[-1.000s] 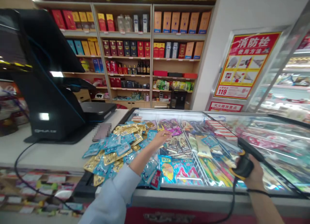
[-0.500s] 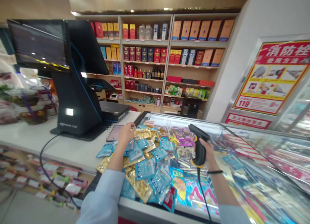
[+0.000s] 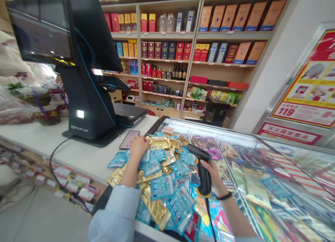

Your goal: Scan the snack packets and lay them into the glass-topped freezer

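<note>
My left hand point(image 3: 138, 146) is closed at the upper left of the packet pile, its curled fingers at the end of a gold snack packet point(image 3: 160, 143). My right hand point(image 3: 214, 177) grips a black and yellow barcode scanner point(image 3: 204, 174) by its handle, the head tilted toward the pile and the cable hanging down. Beneath and between my hands lies a heap of blue packets point(image 3: 162, 187) and gold ones on the glass lid of a freezer point(image 3: 240, 139). One red packet point(image 3: 193, 227) lies at the near edge. A phone point(image 3: 129, 139) rests flat beside my left hand.
A black checkout terminal point(image 3: 90, 105) with two screens stands on the white counter point(image 3: 86, 161) to the left, its cable looping over the front edge. Fruit tubs point(image 3: 47, 114) sit farther left. Shelves point(image 3: 167, 32) of boxed bottles line the back wall.
The scanner has moved left over the pile, closer to my left hand. My left hand is now at the gold packet's end. The whole view has tilted down somewhat.
</note>
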Action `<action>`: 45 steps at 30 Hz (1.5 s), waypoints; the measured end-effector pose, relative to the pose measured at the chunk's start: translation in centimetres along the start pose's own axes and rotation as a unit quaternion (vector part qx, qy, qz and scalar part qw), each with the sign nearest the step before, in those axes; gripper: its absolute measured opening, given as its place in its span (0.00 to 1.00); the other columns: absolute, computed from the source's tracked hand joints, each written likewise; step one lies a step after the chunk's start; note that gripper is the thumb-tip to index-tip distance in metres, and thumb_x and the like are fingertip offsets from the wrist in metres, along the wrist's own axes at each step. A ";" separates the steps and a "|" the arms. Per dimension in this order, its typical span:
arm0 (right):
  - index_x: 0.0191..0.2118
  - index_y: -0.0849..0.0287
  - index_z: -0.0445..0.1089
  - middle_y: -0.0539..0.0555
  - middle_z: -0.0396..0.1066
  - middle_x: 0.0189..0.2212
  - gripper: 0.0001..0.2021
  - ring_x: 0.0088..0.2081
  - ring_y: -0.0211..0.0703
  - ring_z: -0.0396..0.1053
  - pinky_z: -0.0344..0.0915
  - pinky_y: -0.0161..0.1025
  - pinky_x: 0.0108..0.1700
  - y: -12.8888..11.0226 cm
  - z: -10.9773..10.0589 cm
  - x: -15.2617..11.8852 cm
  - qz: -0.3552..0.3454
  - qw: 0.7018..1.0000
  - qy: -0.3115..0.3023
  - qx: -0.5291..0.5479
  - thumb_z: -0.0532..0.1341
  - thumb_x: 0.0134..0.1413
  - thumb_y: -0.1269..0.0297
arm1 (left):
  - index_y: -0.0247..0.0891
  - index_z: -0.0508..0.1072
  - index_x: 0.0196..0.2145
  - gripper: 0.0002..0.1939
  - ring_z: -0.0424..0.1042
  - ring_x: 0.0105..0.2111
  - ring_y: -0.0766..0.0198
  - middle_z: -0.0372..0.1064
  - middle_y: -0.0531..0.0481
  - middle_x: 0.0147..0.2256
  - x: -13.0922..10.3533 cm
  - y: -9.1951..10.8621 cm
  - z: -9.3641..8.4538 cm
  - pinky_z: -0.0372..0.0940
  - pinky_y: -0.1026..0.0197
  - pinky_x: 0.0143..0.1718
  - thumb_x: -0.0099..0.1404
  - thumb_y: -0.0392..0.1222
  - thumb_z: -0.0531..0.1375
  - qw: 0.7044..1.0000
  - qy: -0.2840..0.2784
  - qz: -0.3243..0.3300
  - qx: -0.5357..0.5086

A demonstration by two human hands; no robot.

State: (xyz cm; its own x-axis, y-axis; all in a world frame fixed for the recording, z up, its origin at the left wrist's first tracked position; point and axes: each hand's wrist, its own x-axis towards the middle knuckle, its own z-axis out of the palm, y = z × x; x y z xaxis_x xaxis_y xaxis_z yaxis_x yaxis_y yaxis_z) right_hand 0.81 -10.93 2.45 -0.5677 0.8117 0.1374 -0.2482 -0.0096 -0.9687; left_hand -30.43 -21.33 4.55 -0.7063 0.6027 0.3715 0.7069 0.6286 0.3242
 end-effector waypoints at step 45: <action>0.29 0.60 0.71 0.51 0.68 0.18 0.21 0.18 0.40 0.65 0.61 0.34 0.18 -0.6 1.5 -2.4 -0.028 0.991 -0.101 -0.088 0.66 0.46 0.44 | 0.40 0.59 0.39 0.13 0.65 0.21 0.63 0.62 0.57 0.19 -2.0 3.8 -0.8 0.53 0.63 0.26 0.69 0.51 0.45 0.924 0.175 0.019 -0.339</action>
State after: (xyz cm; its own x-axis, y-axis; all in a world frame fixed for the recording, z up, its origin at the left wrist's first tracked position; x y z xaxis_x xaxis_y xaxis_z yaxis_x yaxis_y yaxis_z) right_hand 1.12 -13.81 2.99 -0.7069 0.6746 0.2124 -0.1524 0.1479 -0.9772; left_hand -26.29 -20.62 5.74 -0.7085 0.3484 0.6138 0.6764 0.0871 0.7314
